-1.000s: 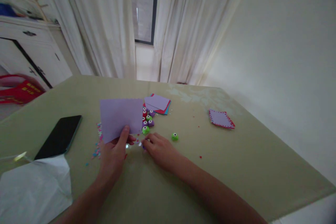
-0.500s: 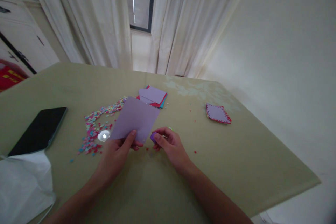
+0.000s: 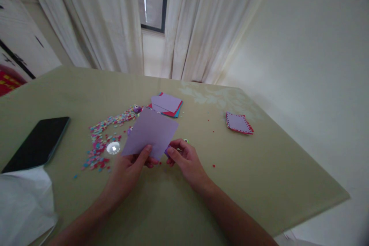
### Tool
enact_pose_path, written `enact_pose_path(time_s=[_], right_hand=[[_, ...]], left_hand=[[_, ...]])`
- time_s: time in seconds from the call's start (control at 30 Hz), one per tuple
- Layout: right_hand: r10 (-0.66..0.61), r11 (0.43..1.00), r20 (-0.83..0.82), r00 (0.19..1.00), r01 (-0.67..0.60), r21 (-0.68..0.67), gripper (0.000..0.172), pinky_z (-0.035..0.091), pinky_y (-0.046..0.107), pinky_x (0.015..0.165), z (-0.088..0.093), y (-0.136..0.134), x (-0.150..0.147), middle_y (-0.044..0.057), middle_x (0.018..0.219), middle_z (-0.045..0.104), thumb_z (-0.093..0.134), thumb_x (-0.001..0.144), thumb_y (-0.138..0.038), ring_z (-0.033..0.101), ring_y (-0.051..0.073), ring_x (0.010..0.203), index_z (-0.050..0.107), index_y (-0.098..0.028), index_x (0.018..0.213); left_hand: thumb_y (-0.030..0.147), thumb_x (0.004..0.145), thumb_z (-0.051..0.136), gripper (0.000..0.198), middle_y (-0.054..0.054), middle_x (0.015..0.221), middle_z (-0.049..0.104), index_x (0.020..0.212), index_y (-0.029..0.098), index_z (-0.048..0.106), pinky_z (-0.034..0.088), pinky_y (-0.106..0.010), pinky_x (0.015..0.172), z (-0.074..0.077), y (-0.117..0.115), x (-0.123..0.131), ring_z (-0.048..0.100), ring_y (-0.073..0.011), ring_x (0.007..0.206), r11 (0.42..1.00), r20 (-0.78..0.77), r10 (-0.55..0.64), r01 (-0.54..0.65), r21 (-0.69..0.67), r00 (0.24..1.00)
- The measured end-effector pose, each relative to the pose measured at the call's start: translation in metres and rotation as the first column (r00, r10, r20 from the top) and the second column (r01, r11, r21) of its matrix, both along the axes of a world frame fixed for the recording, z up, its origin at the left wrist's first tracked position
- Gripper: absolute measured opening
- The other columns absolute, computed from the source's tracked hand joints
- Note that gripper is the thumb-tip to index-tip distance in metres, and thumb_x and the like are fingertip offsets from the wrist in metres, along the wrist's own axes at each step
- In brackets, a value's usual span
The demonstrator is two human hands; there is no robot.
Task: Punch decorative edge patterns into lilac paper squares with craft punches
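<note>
Since a second ago, the right hand (image 3: pixel 184 159) has lifted off the table and now pinches a small purple punch (image 3: pixel 167 150). The lilac sheet (image 3: pixel 151 130) has tipped back from nearly upright and swung right, so its lower edge meets that punch.

From beside the person, both bare arms are seen reaching over an olive table (image 3: pixel 259 177). The left hand (image 3: pixel 128 169) grips the sheet at its near edge, thumb on top and fingers beneath, holding it tilted just above the tabletop. The right hand is closed on the punch, thumb and fingertips around it. The punch sits at the sheet's near right edge and is mostly hidden by paper and fingers, so whether the edge is inside it cannot be told.

Left of the sheet lies a scatter of pink, blue and white confetti (image 3: pixel 100 142). Further left rests a dark phone (image 3: pixel 37 143), face up, with a white tissue (image 3: pixel 23 203) near it at the table's near corner. Beyond the sheet is a small stack (image 3: pixel 166 104) of coloured papers, lilac on top. Well apart to the right lies a card (image 3: pixel 238 122) with a red border. White curtains (image 3: pixel 100 19) hang behind the table.
</note>
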State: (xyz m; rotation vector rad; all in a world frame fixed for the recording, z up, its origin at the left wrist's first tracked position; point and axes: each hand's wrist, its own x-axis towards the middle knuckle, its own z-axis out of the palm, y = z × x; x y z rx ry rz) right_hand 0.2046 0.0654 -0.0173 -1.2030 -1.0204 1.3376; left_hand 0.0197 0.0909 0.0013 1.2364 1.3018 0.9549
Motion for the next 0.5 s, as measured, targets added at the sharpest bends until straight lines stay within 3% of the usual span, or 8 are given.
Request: enact_pose_path(time_s=[0.27,0.5], right_hand=[[-0.039,0.999,-0.005,0.999,0.039,0.031,0.044,0.052,0.028,0.062,0.0000,0.0006,-0.0004,0.002,0.085,0.067,0.081,0.081,-0.057,0.062,0.013,0.065,0.067,-0.019,0.097],[-0.026,0.999,-0.025,0.999,0.027,0.034,0.044,0.050,0.026,0.062,0.0003,-0.0010,-0.0003,-0.001,0.076,0.064,0.084,0.080,-0.054,0.061,0.012,0.063,0.064,-0.018,0.097]], left_hand=[[0.059,0.078,0.072,0.041,-0.006,0.062,0.078,0.068,0.020,0.074,0.060,-0.030,0.061,0.0008,0.0004,-0.0002,0.072,-0.0227,0.058,1.000,-0.006,0.020,-0.020,0.004,1.000],[0.055,0.083,0.070,0.038,-0.005,0.064,0.079,0.067,0.021,0.075,0.059,-0.030,0.063,-0.0055,-0.0006,0.0002,0.073,-0.0223,0.060,1.000,0.000,-0.023,0.023,0.000,1.000]])
